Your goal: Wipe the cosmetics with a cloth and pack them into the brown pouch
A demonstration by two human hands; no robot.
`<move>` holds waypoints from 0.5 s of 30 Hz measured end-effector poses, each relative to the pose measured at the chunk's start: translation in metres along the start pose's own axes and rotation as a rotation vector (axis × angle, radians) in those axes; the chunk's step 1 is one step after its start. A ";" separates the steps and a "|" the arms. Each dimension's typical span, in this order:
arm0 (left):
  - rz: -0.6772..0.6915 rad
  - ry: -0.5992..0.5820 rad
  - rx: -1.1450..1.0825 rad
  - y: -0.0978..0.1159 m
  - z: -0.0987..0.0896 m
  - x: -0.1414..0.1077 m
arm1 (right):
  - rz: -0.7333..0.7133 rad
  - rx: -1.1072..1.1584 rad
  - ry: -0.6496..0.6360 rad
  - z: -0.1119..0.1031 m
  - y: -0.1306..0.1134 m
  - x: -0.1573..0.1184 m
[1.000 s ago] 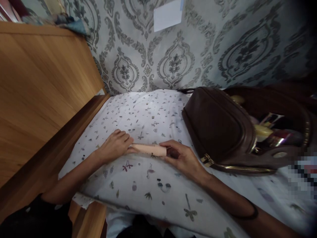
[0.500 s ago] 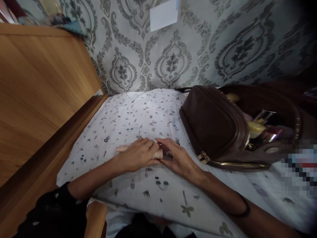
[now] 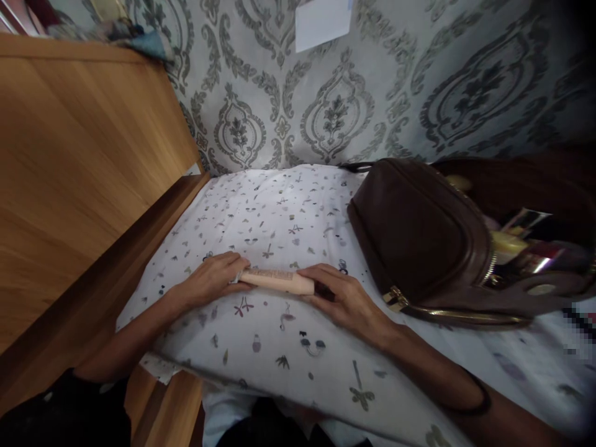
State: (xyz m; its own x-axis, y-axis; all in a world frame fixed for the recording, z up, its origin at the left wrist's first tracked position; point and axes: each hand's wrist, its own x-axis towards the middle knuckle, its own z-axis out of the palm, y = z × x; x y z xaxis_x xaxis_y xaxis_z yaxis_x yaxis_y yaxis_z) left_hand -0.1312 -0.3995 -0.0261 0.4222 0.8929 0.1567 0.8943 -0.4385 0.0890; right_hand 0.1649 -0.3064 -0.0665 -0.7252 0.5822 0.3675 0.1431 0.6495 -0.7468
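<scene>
A pale peach squeeze tube [image 3: 274, 280] with small print along its side lies level between my hands, just over the patterned sheet [image 3: 261, 205]. My left hand [image 3: 216, 276] pinches its flat left end. At the other end, the fingers and thumb of my right hand [image 3: 342, 298] close round the capped tip. A brown leather bag [image 3: 410, 230] stands on the sheet to the right of my right hand, its zip undone. Inside it are a yellow-lidded item [image 3: 507, 245] and several other cosmetics.
A wooden headboard or cabinet panel [image 3: 88, 130] with a ledge borders the sheet on the left. Behind the sheet rises a wall with grey damask paper [image 3: 335, 118], and a white card [image 3: 323, 25] is on it. Cloth [image 3: 144, 43] lies atop the panel.
My left hand has slid left from the middle of the tube to its flat end, uncovering the printed side. My right hand stays at the capped end. The view has shifted slightly.
</scene>
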 end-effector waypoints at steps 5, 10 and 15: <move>-0.111 0.156 -0.282 -0.017 0.005 0.007 | 0.111 0.006 0.009 -0.002 -0.002 0.002; -0.353 0.340 -0.624 -0.012 0.014 0.030 | 0.123 -0.046 0.014 -0.001 -0.005 0.008; -0.494 0.564 -0.751 -0.008 0.017 0.051 | 0.147 -0.158 -0.054 -0.002 -0.019 0.017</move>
State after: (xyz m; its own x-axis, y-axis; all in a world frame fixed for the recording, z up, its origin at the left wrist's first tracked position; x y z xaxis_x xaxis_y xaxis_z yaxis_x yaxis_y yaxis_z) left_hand -0.1144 -0.3488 -0.0360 -0.2656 0.8968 0.3538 0.5456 -0.1627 0.8221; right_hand 0.1510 -0.3078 -0.0449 -0.7232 0.6520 0.2276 0.3508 0.6308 -0.6921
